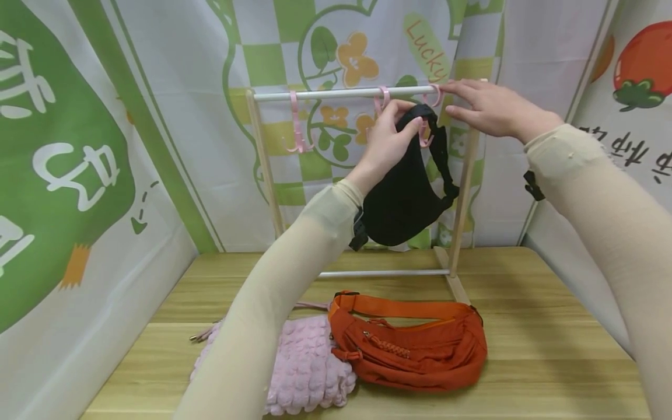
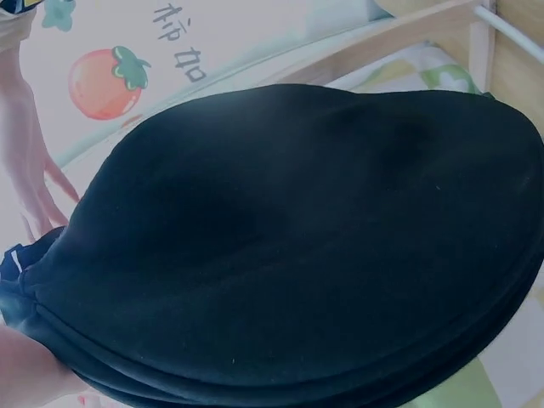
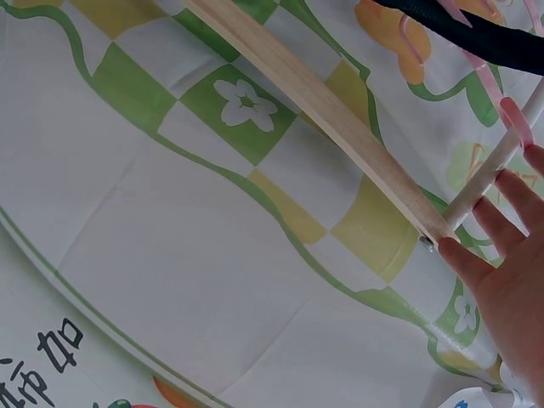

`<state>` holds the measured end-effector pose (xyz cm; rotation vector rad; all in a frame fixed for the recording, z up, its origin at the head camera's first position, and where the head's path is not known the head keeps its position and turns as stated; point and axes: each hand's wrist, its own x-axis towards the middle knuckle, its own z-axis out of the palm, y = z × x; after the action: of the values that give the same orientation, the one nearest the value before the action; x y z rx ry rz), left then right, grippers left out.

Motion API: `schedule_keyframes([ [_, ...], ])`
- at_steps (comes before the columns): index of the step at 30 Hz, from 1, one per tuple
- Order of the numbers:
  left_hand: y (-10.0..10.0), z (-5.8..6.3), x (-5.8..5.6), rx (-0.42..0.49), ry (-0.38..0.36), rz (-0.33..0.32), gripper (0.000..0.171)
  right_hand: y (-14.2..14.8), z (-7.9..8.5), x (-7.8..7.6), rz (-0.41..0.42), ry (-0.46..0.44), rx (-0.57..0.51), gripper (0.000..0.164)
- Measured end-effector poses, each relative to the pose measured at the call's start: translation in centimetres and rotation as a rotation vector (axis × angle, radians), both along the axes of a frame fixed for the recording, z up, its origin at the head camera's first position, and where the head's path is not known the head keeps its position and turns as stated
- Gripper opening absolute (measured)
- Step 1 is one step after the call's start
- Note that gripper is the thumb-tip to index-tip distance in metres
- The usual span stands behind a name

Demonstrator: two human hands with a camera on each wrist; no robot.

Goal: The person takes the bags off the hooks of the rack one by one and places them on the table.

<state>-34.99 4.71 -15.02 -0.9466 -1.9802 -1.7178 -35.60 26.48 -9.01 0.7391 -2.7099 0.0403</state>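
Observation:
My left hand (image 1: 387, 140) pinches the strap end of a black sling bag (image 1: 401, 198) between thumb and fingers, just below the rail. The bag hangs tilted from that hand, and its smooth body (image 2: 297, 238) fills most of the left wrist view. Its strap loops close by a pink hook (image 1: 426, 137) at the rail's right end; part of that hook is hidden behind the strap. With fingers extended, my right hand (image 1: 493, 108) rests at the rail's right end, fingertips right at the hook's top. The right wrist view shows those fingers (image 3: 501, 225) along the rail (image 3: 484, 187).
The wooden-framed rack (image 1: 266, 169) stands on a wood-grain table (image 1: 530, 326). Two more pink hooks hang at the rail's left (image 1: 297, 119) and middle (image 1: 385, 95). In front lie an orange waist bag (image 1: 420, 356) and a puffy pink bag (image 1: 310, 361), side by side. Printed cloth hangs behind.

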Motion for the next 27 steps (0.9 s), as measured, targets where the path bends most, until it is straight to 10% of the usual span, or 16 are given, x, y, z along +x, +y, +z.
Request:
schedule_keyframes([
  [7, 0.3, 1.0, -0.4, -0.002, -0.032, 0.038, 0.029, 0.0, -0.1, -0.1, 0.009, -0.007, -0.003, 0.06],
  [17, -0.2, 2.3, 3.3, 0.074, -0.06, -0.066, 0.027, 0.2, 0.0, -0.2, 0.006, -0.007, -0.004, 0.061],
  [27, -0.9, 1.5, 4.1, 0.06, -0.046, -0.069, 0.027, 0.0, -0.1, -0.3, 0.005, 0.005, -0.007, 0.061],
])
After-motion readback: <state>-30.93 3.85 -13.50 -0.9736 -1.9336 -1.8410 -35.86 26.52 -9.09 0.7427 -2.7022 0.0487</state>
